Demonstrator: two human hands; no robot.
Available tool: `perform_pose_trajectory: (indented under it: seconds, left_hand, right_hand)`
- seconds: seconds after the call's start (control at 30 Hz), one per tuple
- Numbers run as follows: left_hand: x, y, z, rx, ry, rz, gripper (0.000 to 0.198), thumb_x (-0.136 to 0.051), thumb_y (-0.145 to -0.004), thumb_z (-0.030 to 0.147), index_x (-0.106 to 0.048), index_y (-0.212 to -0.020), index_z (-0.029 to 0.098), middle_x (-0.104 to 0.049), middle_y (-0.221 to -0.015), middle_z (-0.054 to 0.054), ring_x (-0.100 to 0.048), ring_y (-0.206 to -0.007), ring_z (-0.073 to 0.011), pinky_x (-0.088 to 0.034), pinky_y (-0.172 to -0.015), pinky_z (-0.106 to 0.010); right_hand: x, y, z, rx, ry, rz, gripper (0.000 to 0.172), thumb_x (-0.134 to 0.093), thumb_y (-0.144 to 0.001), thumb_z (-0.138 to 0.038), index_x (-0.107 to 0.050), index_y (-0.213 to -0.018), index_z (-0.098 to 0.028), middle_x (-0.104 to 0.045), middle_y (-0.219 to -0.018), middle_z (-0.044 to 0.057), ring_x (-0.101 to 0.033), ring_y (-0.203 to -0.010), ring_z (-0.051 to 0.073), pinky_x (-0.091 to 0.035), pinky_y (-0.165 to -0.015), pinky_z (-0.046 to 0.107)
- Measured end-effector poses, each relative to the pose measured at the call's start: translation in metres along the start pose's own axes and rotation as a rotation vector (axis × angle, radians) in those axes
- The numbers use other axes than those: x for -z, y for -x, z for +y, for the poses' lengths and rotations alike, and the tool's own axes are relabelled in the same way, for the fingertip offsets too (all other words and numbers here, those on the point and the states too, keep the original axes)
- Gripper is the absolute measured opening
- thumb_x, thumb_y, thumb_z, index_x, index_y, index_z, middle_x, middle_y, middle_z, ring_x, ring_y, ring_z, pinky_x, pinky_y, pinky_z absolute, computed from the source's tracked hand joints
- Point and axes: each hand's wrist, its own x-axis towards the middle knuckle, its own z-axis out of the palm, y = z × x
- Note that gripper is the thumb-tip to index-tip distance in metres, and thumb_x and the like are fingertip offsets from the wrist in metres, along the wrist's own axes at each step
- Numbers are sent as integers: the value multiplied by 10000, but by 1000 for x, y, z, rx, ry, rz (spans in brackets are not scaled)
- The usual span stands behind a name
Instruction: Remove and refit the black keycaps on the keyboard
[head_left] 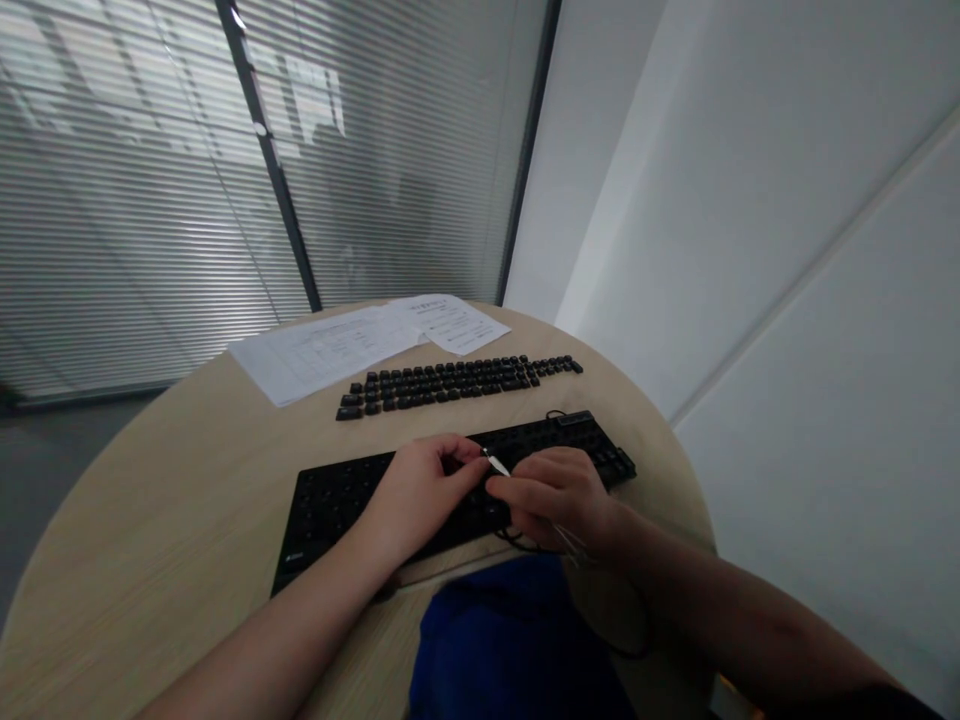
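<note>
Grips a thin, shiny metal tool (496, 463) in the closed right hand (559, 500), tip poking out over the flat black keyboard (337, 500). Rests the left hand (424, 490), fingers curled, at that tip; cannot tell whether holding anything. Beyond: rows of loose black keycaps (457, 380), white printed sheets (337, 350), round pale wood-grain table (150, 520).

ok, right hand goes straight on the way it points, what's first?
Probably the left hand: the right hand holds a thin metal tool aimed at those fingers, over the black keyboard.
</note>
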Motion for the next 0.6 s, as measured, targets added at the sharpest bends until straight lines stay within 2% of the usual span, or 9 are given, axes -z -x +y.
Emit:
perform_pose_trajectory:
  seconds: [0.1,0.3,0.6]
  left_hand:
    - [-1,0,2,16,-25,35,285,-662,-776,468,-762,-828,207,-782,-823,-40,-704,-789,-241,-508,-771,-360]
    - [2,1,7,23,-20,99,304,-656,-733,513,-663,-694,211,-674,-658,-4,-608,-625,-188,-450,-621,-306]
    - [-3,0,3,18,9,125,351,-648,-716,557,-616,-669,211,-595,-615,11,-535,-589,-162,-412,-574,-277]
  right_hand:
    - [-1,-3,-2,4,33,-6,228,-532,-943,-168,-687,-1099,-229,-642,-680,-31,-553,-535,115,-396,-534,273]
    - [-1,-1,0,-87,16,-11,184,-540,-918,-167,-684,-1014,-232,-693,-740,-14,-582,-574,118,-406,-563,276]
    - [-2,-1,-1,-197,-12,66,194,-555,-898,-147,-706,-992,-225,-678,-744,2,-595,-626,144,-455,-605,290]
